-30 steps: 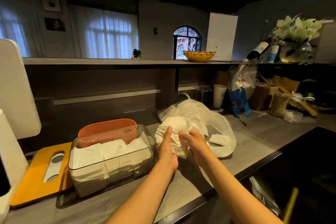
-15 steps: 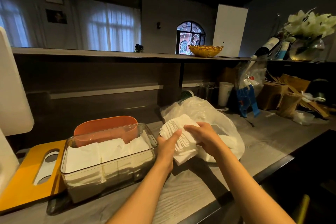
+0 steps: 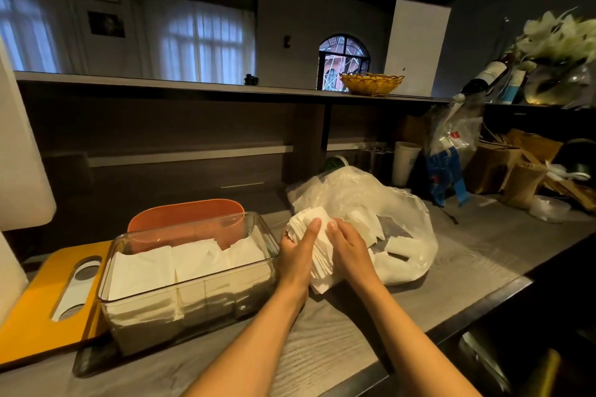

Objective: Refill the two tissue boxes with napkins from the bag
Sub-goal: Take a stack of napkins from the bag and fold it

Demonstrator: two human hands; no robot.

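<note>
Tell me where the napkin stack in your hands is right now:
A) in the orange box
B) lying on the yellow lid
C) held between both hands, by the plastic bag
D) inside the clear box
C: both the left hand and right hand grip the napkin stack in front of the plastic bag, right of the clear box.

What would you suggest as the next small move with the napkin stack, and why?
Probably carry the stack left to the orange box. Both the left hand and right hand grip it outside the bag, and the clear box already looks full.
</note>
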